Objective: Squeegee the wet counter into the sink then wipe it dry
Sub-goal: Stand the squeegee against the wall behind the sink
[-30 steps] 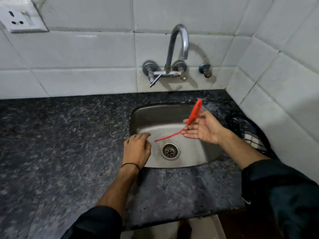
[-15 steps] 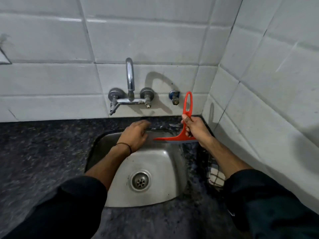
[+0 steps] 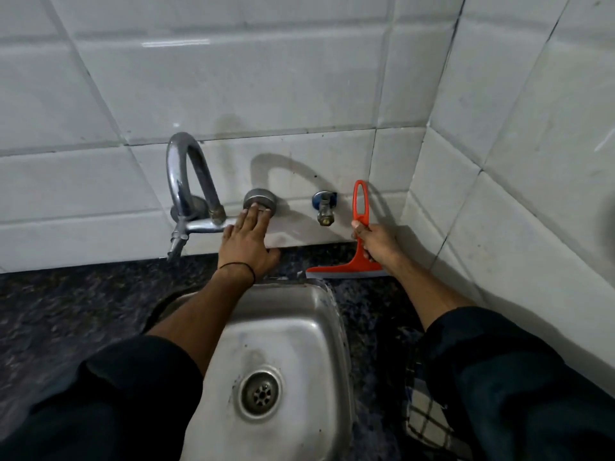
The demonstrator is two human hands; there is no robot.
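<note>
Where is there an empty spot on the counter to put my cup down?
The dark speckled stone counter left of the steel sink is bare. The strip behind the sink is crowded: the left hand rests by the chrome tap, and the right hand holds the orange squeegee there. A checked cloth lies right of the sink.

- Sink (image 3: 319, 304) set into the counter (image 3: 83, 314); drain (image 3: 260, 393) in the sink's near half.
- Tap (image 3: 186, 181) on the wall behind the sink, toward its left; small valve (image 3: 323, 207) on the same wall, behind the sink's right edge.
- Left hand (image 3: 248, 242) behind the sink, fingertips at the tap's right-hand wall fitting.
- Squeegee (image 3: 357, 251) behind the sink's right rear corner, blade on the counter, handle upright, held by the right hand (image 3: 376, 242).
- Cloth (image 3: 426, 414) on the counter right of the sink, partly under the right sleeve.
</note>
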